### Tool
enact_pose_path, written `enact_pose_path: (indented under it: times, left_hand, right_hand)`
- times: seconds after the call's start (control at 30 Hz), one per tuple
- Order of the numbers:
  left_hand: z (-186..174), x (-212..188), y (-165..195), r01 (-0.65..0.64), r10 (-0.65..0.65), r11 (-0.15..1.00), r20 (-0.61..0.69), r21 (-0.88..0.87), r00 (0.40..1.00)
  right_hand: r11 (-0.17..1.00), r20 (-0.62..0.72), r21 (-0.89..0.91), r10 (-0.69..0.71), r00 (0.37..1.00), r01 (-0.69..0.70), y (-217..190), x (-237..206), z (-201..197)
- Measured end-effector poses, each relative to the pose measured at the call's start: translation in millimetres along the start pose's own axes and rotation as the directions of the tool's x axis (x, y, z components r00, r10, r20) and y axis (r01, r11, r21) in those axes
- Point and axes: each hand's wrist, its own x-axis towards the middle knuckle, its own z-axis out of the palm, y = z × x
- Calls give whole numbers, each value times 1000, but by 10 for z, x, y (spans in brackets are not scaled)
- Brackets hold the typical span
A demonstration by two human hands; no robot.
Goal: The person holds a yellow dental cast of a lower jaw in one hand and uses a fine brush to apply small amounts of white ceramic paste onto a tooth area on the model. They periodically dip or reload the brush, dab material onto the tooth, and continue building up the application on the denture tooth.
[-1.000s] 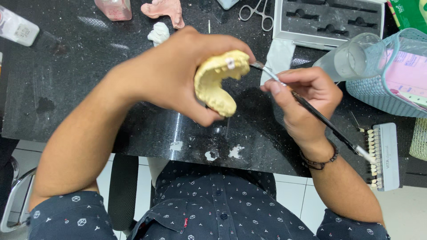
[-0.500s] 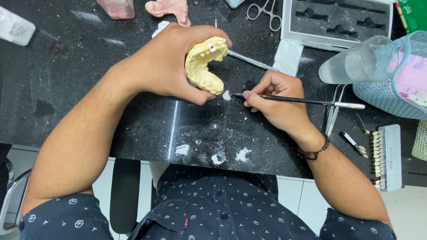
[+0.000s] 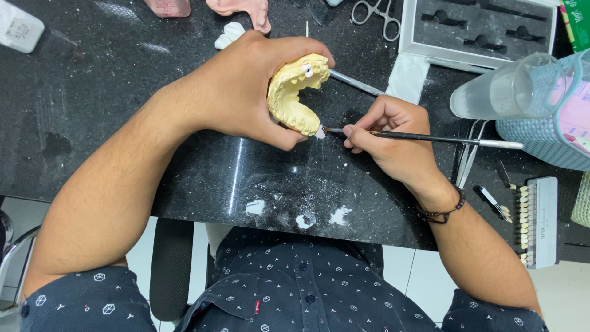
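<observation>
Head view: a yellow dental cast (image 3: 294,95) is gripped by the left hand (image 3: 246,83) above the black worktop (image 3: 123,123). A thin brush (image 3: 430,139) is pinched by the right hand's (image 3: 393,138) fingers (image 3: 356,136), its tip touching the cast's lower edge.

A dental laboratory; the black speckled bench (image 3: 123,92) carries a yellow plaster jaw cast (image 3: 294,98), a tooth shade guide (image 3: 533,222), surgical scissors (image 3: 376,13), a fine brush (image 3: 430,139) and a grey foam-lined instrument case (image 3: 479,31); white plaster smears (image 3: 304,219) mark the edge.
</observation>
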Motion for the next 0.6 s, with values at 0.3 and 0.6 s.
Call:
enact_pose_path:
  times: [0.3, 0.6]
  left_hand:
    - [17, 5, 14, 23, -24, 1000, 11, 14, 1000]
    - [16, 0, 16, 30, -30, 1000, 14, 9, 999]
  right_hand:
    - [999, 16, -46, -13, 1000, 14, -28, -7, 2]
    - [1000, 26, -14, 8, 1000, -8, -24, 1, -22]
